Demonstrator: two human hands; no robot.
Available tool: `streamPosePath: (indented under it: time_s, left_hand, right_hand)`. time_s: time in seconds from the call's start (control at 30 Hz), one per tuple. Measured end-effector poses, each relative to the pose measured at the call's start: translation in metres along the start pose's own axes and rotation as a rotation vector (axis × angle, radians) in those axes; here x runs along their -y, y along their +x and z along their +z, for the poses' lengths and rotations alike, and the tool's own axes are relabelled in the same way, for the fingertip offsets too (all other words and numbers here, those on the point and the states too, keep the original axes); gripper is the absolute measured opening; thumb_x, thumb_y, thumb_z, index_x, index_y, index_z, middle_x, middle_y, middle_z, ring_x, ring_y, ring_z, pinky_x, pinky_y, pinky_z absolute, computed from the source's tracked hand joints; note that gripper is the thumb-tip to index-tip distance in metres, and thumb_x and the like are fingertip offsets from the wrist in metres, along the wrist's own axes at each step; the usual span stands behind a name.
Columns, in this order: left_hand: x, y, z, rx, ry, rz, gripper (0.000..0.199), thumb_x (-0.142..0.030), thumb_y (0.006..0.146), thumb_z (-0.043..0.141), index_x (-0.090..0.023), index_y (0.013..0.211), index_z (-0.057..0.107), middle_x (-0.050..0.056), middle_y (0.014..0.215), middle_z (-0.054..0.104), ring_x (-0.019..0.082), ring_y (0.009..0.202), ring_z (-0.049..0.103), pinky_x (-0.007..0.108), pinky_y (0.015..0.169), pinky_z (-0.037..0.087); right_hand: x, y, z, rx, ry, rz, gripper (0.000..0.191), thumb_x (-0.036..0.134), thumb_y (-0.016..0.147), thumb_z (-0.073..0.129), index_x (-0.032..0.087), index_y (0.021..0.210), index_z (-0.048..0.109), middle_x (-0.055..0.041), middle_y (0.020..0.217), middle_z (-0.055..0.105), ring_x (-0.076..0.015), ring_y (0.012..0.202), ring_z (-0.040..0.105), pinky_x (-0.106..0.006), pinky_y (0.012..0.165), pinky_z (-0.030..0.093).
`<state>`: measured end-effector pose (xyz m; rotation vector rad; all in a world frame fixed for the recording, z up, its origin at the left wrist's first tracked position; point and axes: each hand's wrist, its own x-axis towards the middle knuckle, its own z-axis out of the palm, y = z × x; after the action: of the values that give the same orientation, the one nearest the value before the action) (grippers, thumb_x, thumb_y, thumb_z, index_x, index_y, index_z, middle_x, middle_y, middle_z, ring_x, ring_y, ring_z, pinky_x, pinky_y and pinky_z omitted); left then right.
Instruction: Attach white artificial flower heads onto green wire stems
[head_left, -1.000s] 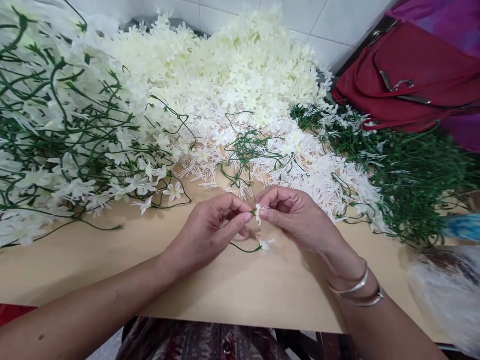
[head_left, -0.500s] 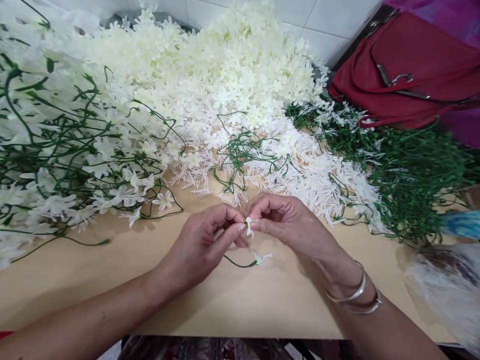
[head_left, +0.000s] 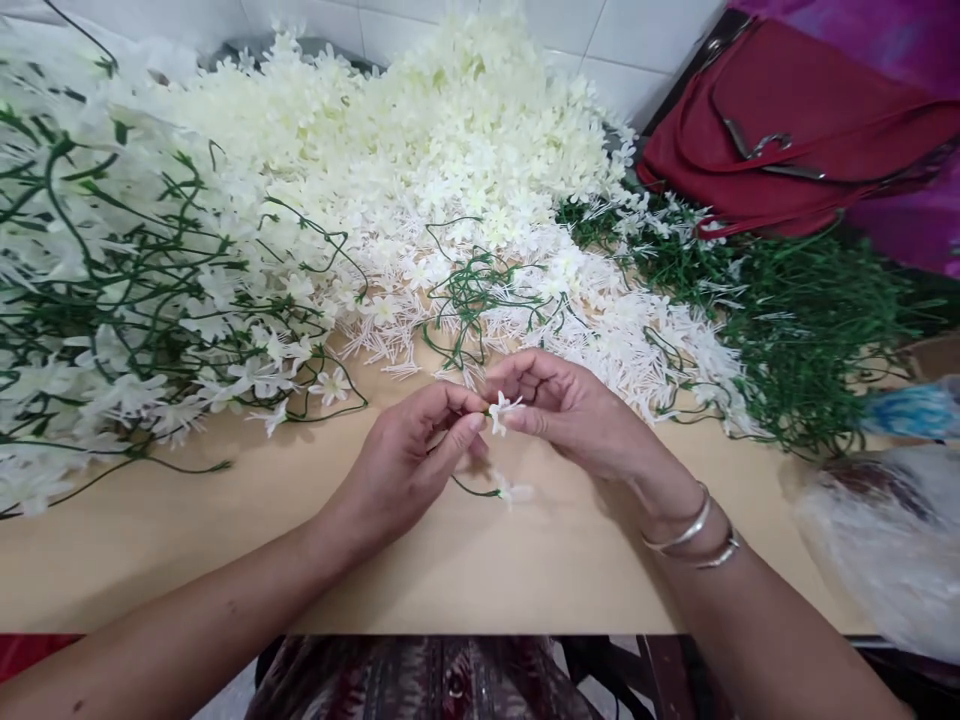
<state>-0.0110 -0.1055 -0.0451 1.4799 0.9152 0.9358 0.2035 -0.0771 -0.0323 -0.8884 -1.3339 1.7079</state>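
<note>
Near the middle of the table, my left hand (head_left: 416,450) pinches a green stem just below a small white flower (head_left: 501,412). The thumb and forefinger of my right hand (head_left: 577,410) are at the flower's right side, touching its petals; whether they grip it is hard to make out. A second white flower (head_left: 514,491), slightly blurred, hangs on a curved green stem below my hands. Behind them lie white stamen pieces (head_left: 615,340) and a small bunch of green stems (head_left: 476,290).
Cream flowers (head_left: 450,120) are heaped at the back, and stemmed flowers (head_left: 150,300) at the left. Green stems (head_left: 817,330), a red bag (head_left: 810,110) and a clear plastic bag (head_left: 885,540) are on the right of the table (head_left: 510,590).
The flower between my hands now shows its petals spread open with thin stamens. My right fingers have loosened a little. The view has shifted slightly.
</note>
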Motion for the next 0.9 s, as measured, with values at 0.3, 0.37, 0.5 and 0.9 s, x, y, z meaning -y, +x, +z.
streamPosePath:
  time_s: [0.3,0.37,0.5,0.9]
  left_hand:
    - [0.005,-0.002,0.001,-0.044,0.124,0.045,0.009,-0.029,0.103,0.062,-0.021,0.1,0.064,0.0,0.081,0.074,0.015,0.075,0.069,0.029,0.073,0.051]
    - [0.005,-0.002,0.001,-0.044,0.131,0.047,0.009,-0.03,0.103,0.061,-0.021,0.101,0.064,0.0,0.08,0.074,0.015,0.075,0.07,0.028,0.072,0.051]
    - [0.003,-0.002,0.001,-0.025,0.128,0.035,0.01,-0.029,0.103,0.061,-0.021,0.098,0.064,0.0,0.079,0.074,0.015,0.074,0.07,0.028,0.072,0.051]
    - [0.0,-0.001,0.001,0.03,0.097,0.068,0.006,-0.025,0.104,0.058,-0.021,0.101,0.061,0.001,0.081,0.074,0.016,0.075,0.074,0.028,0.071,0.055]
  right_hand:
    - [-0.001,-0.001,0.002,-0.017,-0.147,-0.042,0.017,0.032,0.085,0.088,0.023,0.092,0.076,-0.0009,0.094,0.073,-0.0151,0.088,0.067,-0.03,0.083,0.055]
    - [-0.002,0.0,0.002,-0.007,-0.171,-0.079,0.016,0.032,0.086,0.087,0.022,0.087,0.075,-0.0009,0.093,0.073,-0.0148,0.086,0.067,-0.03,0.081,0.055]
    - [-0.003,0.001,0.002,0.004,-0.165,-0.131,0.016,0.031,0.086,0.087,0.022,0.083,0.075,-0.0018,0.093,0.074,-0.0154,0.086,0.069,-0.032,0.081,0.055]
    - [-0.001,0.003,0.005,-0.003,-0.175,-0.072,0.016,0.029,0.084,0.089,0.022,0.077,0.077,-0.0014,0.086,0.072,-0.0145,0.081,0.068,-0.028,0.075,0.054]
